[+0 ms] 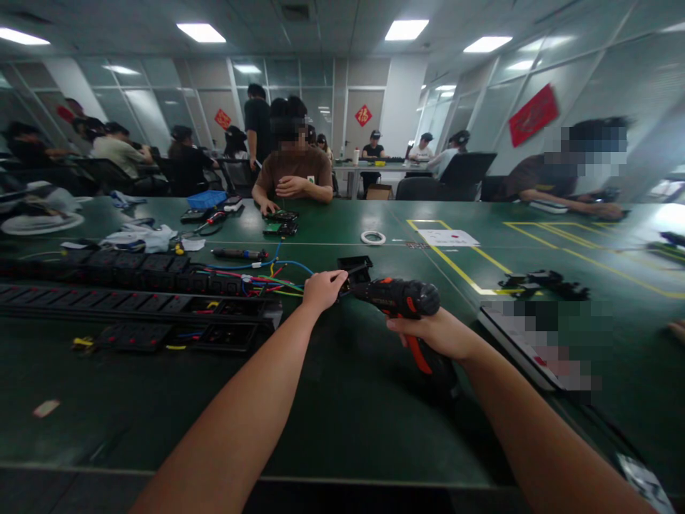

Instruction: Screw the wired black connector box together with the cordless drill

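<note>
My right hand (436, 333) is wrapped round the grip of a black and orange cordless drill (409, 296), which points left. Its nose meets a small black plastic housing (359, 261) on the bench; the bit's exact contact is hidden. With fingers closed, my left hand (322, 291) grips the near left side of that housing. Red, green, yellow and blue wires (272, 280) run from the left up to it. Left of my left hand lie a long black power strip (133, 303), a row of black socket modules (123, 268) and a loose socket piece (133, 336).
Across the green bench (321, 421), a person (300, 171) handles circuit boards (281, 223). A tape roll (373, 238), a screwdriver-like tool (239, 254) and a blue basket (207, 199) lie beyond my hands. To the right are black parts (546, 284) and a flat panel-like device (521, 346).
</note>
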{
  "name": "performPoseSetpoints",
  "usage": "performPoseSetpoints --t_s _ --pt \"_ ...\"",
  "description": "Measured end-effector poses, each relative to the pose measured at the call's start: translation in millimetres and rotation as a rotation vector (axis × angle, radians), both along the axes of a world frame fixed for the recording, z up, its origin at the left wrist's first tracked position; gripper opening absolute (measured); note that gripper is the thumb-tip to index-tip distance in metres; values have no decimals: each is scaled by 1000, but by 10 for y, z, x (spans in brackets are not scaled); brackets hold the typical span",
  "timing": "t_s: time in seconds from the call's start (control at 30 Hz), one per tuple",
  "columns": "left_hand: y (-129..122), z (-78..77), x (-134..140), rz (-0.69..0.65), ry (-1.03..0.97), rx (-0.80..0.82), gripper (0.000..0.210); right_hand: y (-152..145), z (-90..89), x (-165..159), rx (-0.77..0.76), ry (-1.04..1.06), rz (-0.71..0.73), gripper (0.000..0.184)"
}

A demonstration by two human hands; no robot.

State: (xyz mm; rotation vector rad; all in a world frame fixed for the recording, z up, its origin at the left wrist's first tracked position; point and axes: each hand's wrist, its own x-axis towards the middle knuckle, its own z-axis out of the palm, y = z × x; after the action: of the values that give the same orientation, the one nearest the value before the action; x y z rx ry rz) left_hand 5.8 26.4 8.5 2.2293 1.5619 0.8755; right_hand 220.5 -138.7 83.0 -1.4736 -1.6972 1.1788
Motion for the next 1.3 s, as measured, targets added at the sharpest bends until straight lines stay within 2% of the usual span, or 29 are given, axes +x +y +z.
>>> performPoseSetpoints --t_s 0.47,0.87,1.3 --pt "9 52 -22 -2 100 -86 54 -16 41 -38 16 -16 13 27" --pt "-3 39 -13 16 73 -70 55 -8 19 -27 31 -47 18 29" --pt "-11 49 -6 24 56 -72 53 -17 29 -36 -1 49 19 30"
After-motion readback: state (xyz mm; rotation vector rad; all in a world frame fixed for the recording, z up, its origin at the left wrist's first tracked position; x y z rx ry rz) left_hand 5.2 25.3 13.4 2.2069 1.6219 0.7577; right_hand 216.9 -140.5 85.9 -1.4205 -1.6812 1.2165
